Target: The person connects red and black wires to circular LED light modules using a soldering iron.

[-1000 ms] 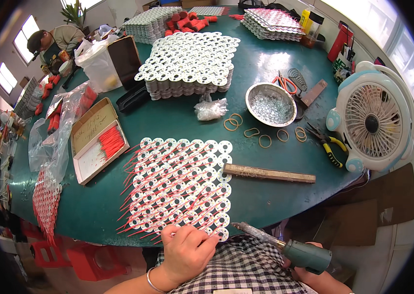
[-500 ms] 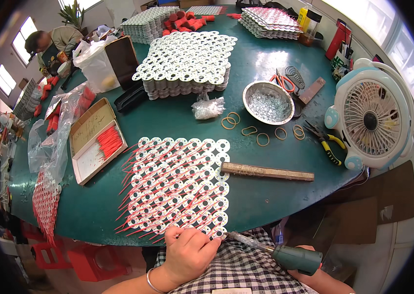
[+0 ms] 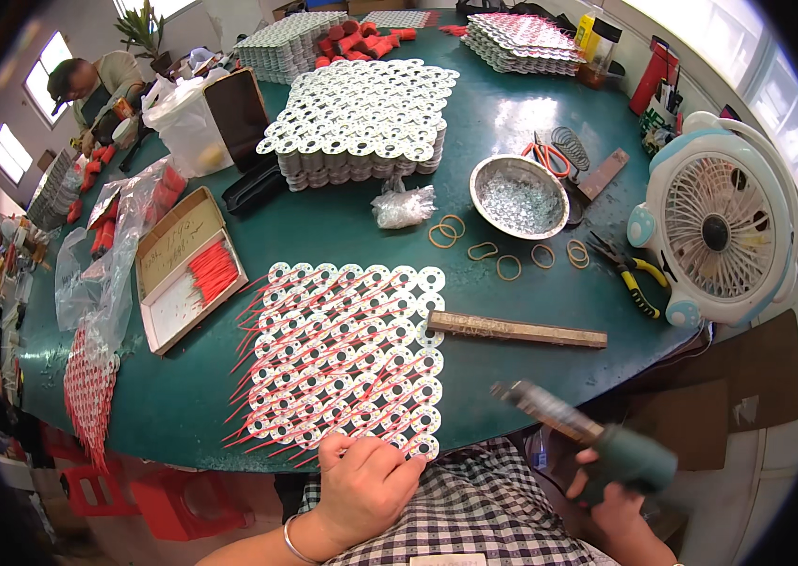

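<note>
A panel of joined round white circuit boards (image 3: 337, 349) lies in front of me, with red wires slanting across it and sticking out past its left edge. My left hand (image 3: 366, 486) rests at the panel's near edge, its fingers bent and pinched together; what lies between them is hidden. Over to the right, my right hand (image 3: 611, 505) grips a soldering gun (image 3: 635, 459) by its dark green handle. The gun's metal barrel points up and left, apart from the panel, and is slightly blurred. A wooden bar (image 3: 517, 330) touches the panel's right edge.
A cardboard box (image 3: 193, 274) of red wires stands left. Behind are a stack of white boards (image 3: 361, 108) and a metal bowl (image 3: 520, 196) with rubber bands nearby. Pliers (image 3: 639, 283) and a fan (image 3: 715, 226) are at right. A person (image 3: 101, 90) sits far left.
The soldering gun in my right hand has lifted off the panel's near right corner and swung up and to the right. My left hand has stayed in place.
</note>
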A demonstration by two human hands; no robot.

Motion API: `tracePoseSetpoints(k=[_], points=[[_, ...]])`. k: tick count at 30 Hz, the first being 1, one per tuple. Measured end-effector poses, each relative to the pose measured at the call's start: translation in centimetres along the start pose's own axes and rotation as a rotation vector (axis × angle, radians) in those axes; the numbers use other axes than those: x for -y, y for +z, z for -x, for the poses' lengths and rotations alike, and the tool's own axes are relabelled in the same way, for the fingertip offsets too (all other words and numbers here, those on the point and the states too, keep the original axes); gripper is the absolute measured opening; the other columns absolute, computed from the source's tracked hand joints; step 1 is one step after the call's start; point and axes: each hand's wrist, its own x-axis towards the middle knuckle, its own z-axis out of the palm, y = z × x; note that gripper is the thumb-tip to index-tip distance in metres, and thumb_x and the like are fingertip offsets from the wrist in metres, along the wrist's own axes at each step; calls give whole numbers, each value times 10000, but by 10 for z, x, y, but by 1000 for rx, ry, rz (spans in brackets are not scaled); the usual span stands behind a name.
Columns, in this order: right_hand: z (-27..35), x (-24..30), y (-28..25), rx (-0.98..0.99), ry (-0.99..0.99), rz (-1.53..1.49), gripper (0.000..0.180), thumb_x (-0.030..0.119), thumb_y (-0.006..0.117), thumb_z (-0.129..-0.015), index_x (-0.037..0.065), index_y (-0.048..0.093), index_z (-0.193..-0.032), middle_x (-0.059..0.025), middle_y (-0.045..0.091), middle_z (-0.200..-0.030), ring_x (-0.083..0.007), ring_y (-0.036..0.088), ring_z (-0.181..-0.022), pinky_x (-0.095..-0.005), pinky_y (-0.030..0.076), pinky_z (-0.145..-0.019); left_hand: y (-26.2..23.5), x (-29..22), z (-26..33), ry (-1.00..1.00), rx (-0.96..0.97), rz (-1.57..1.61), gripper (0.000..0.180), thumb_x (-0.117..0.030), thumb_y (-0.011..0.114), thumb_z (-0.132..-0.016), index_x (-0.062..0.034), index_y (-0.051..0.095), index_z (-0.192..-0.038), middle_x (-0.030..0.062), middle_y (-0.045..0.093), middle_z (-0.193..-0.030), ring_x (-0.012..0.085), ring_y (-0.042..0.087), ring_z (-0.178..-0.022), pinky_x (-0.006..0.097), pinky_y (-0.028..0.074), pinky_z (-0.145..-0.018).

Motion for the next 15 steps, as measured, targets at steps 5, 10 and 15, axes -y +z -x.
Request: tracePoseSetpoints(k=[5, 10, 15], points=[[-31, 21, 1, -210, -124, -64, 554, 448, 493, -883, -62, 447, -1094, -157, 562, -995, -179, 547, -478, -270, 415, -385, -18, 2, -13, -62, 43, 85, 170, -132, 727, -619, -171, 673, -775, -67, 540, -747, 142, 503, -747, 357, 280, -721], [-44, 19, 7, -413, -251, -176, 502, 388, 497, -886, -66, 441, -1091, -158, 555, -971, -192, 551, -477, -275, 423, -360, -36, 21, -78, 79, -66, 119, 194, -95, 735, -628, -154, 679, -804, 10, 589, -925, 236, 531, -899, 384, 383, -782], [-49, 14, 4, -354, -157, -240, 494, 365, 509, -880, -70, 434, -1102, -158, 549, -973, -206, 568, -484, -286, 421, -330, 22, 68, -133, 107, 58, 251, 152, -118, 724, -672, -139, 677, -815, 67, 615, -1061, 301, 523, -1033, 390, 415, -884]])
